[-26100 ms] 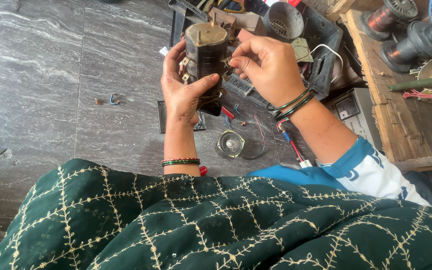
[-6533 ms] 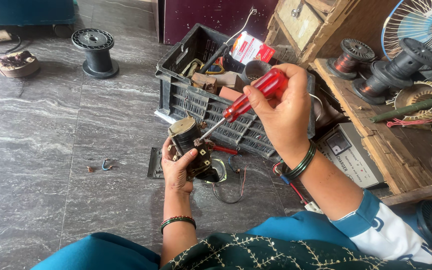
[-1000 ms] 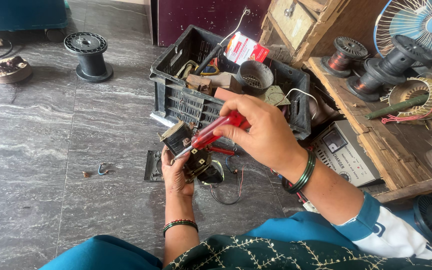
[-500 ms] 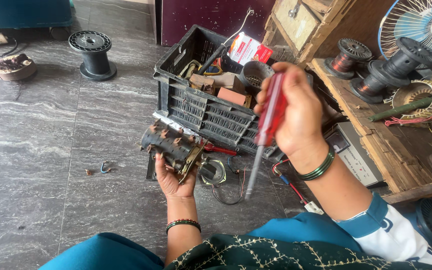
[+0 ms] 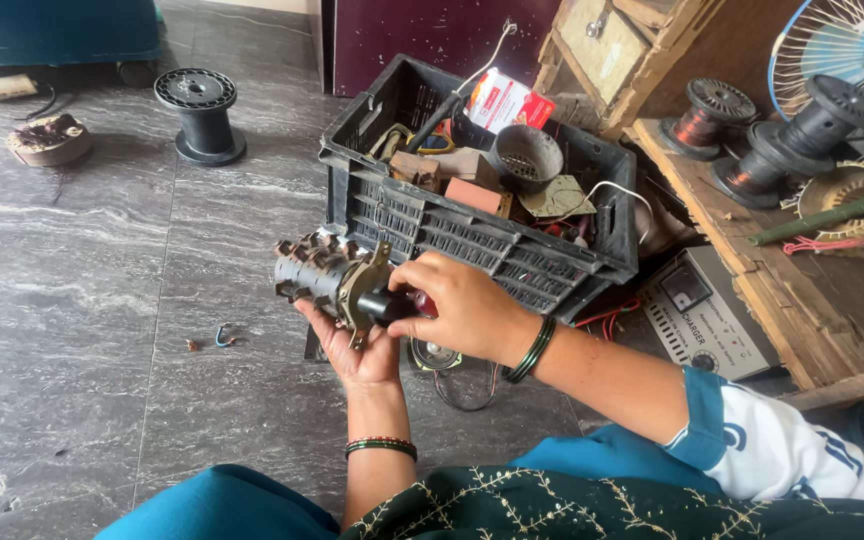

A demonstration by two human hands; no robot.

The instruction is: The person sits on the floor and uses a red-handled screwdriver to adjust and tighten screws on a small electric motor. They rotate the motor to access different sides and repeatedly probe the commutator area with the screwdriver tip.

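My left hand (image 5: 364, 352) cradles a dark cylindrical motor part (image 5: 324, 272) from below; the part has ribbed windings and a brass-coloured bracket, and it lies sideways above the floor. My right hand (image 5: 460, 308) is closed at the part's right end, against a black stub (image 5: 382, 305). A bit of the red screwdriver handle (image 5: 424, 300) shows inside my right fist; its shaft is hidden. Green bangles sit on both wrists.
A black plastic crate (image 5: 472, 240) full of parts stands just behind my hands. A grey charger box (image 5: 702, 315) and a wooden bench (image 5: 802, 300) with wire spools and a fan (image 5: 842, 45) are to the right. A black spool (image 5: 200, 115) stands far left; a small round speaker (image 5: 437, 355) lies below my hands.
The motor part has turned to lie sideways in my left hand. My right hand, which held the screwdriver raised and pointing down, has dropped to the part's right end.
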